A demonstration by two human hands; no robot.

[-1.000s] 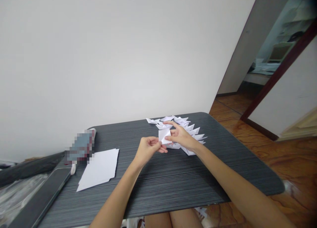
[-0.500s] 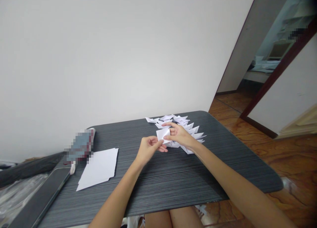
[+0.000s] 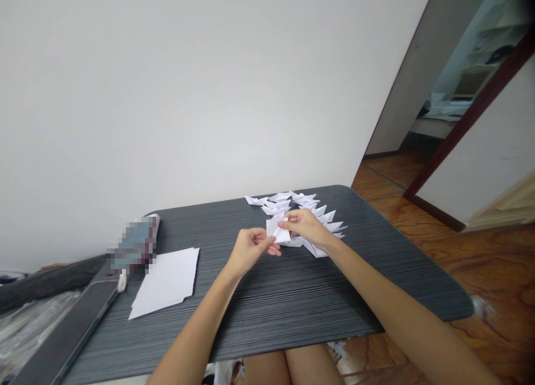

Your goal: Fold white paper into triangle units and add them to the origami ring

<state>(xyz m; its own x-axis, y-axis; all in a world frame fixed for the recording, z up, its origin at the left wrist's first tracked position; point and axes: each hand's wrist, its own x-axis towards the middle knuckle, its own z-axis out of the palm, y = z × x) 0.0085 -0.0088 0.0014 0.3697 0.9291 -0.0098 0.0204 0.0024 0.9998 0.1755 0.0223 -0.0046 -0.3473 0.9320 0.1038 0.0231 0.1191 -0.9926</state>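
Observation:
Between my two hands is a small folded piece of white paper, held above the table. My left hand pinches its lower left part, thumb on top and fingers beneath. At its upper right, my right hand grips the edge with thumb and fingers closed. Just behind and beside my right hand lie several folded white paper boats, in rows on the dark table; some are partly hidden by my hands and the held paper.
A stack of white paper sheets lies on the left of the dark wood-grain table. Behind it is a blurred-out blue and red object. A white wall stands along the table's far edge. Wooden floor shows at the right.
The fingers of my right hand have shifted from spread around the paper to closed at its upper right edge. The folded paper has turned slightly. My left hand has barely moved.

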